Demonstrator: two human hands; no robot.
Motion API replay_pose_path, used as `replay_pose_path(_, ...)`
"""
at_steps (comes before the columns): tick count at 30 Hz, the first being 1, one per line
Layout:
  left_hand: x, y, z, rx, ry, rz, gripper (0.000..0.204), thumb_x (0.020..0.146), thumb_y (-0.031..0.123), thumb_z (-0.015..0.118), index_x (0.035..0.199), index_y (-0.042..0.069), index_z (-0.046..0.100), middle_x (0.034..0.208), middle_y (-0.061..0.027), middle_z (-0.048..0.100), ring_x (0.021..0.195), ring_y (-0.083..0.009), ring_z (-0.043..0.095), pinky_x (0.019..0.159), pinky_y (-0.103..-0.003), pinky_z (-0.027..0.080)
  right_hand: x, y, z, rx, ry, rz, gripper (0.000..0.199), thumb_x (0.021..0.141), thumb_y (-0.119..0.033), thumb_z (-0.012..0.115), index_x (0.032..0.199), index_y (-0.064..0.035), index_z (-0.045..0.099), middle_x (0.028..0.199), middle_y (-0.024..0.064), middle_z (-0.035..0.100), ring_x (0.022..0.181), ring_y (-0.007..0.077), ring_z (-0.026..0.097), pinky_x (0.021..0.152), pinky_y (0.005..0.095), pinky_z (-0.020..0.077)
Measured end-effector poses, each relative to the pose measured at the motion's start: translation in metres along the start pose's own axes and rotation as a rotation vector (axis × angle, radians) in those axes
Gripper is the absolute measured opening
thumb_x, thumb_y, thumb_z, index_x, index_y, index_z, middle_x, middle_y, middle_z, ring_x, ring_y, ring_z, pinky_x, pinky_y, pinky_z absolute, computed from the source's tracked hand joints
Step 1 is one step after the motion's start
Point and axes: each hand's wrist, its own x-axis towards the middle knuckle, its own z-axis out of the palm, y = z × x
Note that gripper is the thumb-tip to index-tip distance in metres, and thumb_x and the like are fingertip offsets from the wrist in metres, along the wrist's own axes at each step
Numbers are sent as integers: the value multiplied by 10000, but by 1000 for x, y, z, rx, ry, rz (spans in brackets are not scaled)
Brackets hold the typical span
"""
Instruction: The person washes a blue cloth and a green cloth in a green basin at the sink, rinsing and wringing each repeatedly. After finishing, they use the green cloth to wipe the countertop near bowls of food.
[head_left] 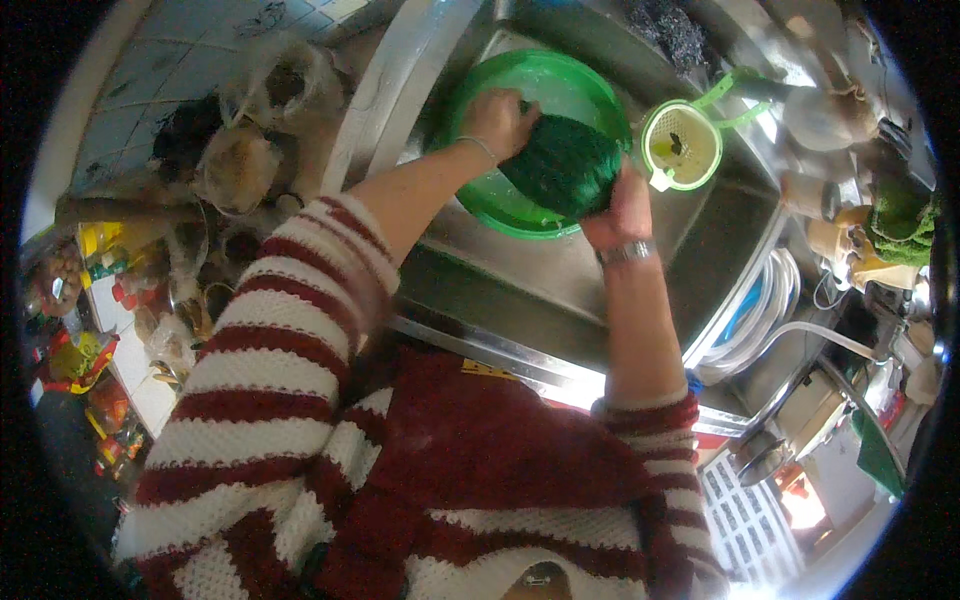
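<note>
My left hand (497, 122) and my right hand (620, 212) hold a dark green, glossy bundle (563, 168) between them. Fine streaks run along it, like long thin leaves, but its kind is not plain. The left hand is closed over its upper left end, while the right grips its lower right end. Under the bundle lies a bright green round basin (487, 216) with water in it, standing in a metal sink (520, 268). Most of my fingertips are hidden by the bundle and the hands themselves.
A small green and white strainer (655, 152) stands in the sink right of the basin. Coiled pale hose (775, 315) lies at the right, near a metal pan (762, 455). Plastic bags (240, 165) and colourful packets (100, 250) crowd the left side.
</note>
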Motion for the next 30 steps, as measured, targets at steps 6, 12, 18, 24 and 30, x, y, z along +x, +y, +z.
replay_pose_path(6, -7, -31, 19, -3, 147, -3, 367, 941, 205, 521, 1287, 106, 448, 1272, -215, 501, 1060, -455, 538, 875, -523, 476, 18, 3, -11, -132, 315, -49, 388, 950, -280, 514, 1293, -99, 511, 1261, 104, 588, 1143, 331, 561, 938, 582, 435)
replay_pose_path(12, -41, -20, 46, 529, -315, 69, 598, 933, 143, 510, 1442, 387, 311, 1545, -139, 144, 1361, -442, 262, 1010, -612, 366, 51, 44, -29, -65, 145, 252, 451, 974, -395, 455, 1366, -174, 459, 1413, 60, 471, 1273, 334, 452, 970, 648, 359)
replay_pose_path(18, -34, 5, 30, 86, -232, 72, 464, 778, 80, 622, 1234, 139, 562, 1272, -202, 527, 1085, -403, 559, 955, -482, 447, 59, 38, -46, -52, 186, 448, 568, 984, -536, 331, 1398, -159, 428, 1400, 102, 484, 1255, 362, 466, 1018, 586, 370)
replay_pose_path(24, -134, 84, -24, -480, -44, 500, 359, 743, 68, 638, 1101, 90, 621, 1051, -127, 623, 989, -335, 576, 896, -420, 444, 43, 21, -55, 207, -163, 296, 614, 926, -544, 492, 1348, -100, 468, 1205, 174, 600, 1023, 392, 589, 881, 525, 492)
replay_pose_path(30, -118, 112, -22, -460, 72, 645, 365, 715, 116, 688, 1064, 81, 585, 918, -136, 570, 873, -334, 540, 792, -426, 453, 35, 20, -62, 248, -445, 152, 449, 951, -378, 506, 1290, -84, 489, 1189, 125, 584, 999, 267, 592, 867, 406, 503)
